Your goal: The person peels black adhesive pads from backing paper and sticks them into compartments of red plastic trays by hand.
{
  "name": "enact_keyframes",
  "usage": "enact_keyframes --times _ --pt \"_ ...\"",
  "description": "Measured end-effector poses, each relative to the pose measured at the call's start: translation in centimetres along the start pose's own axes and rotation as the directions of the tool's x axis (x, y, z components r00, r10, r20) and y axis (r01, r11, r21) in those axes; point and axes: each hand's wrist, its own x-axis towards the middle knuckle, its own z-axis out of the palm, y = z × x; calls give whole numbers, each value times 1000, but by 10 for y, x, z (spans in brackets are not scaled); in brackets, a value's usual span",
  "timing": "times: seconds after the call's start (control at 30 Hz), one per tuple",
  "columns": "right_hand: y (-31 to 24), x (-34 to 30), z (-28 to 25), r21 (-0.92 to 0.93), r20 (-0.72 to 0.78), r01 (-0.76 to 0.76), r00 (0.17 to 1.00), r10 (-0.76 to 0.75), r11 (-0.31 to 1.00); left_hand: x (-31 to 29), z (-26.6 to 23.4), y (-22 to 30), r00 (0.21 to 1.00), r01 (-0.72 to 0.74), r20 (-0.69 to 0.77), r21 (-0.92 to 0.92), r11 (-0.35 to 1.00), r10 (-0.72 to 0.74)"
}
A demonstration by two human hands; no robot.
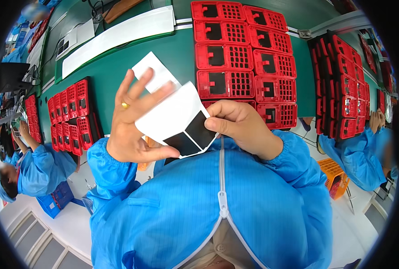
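A white sheet bearing two black rectangular pieces along its near end is held up in front of my chest. My right hand is closed on its right edge, thumb over one black piece. On the other side, my left hand has its fingers spread and slightly blurred; its thumb reaches along the sheet's lower edge. A gold ring sits on one finger. Past the left fingers shows a second white piece; whether it joins the held sheet I cannot tell.
Red plastic trays with square holes and dark inserts stand in two columns on the green table. More red trays lie left and right. A long white strip lies at the back. People in blue work at both sides.
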Motion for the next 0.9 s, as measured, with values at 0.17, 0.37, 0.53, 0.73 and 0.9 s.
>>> enact_keyframes --times 0.17,0.37,0.53,0.73,0.9 --pt "8 -2 -3 -21 -41 204 978 -205 979 4 4 13 997 -83 -8 -39 996 83" --pt "10 2 -2 -595 -17 640 594 -804 486 -3 27 20 998 55 -26 -268 962 -65" --pt "19 4 5 -300 -311 588 684 -660 751 -12 55 27 983 158 -7 -477 865 -183" --pt "16 -2 9 -83 -403 493 778 -481 866 -9 62 34 965 165 -90 -515 841 -245" --pt "11 -10 10 134 -299 419 881 -367 898 -11 55 34 958 147 -142 -500 853 -249"
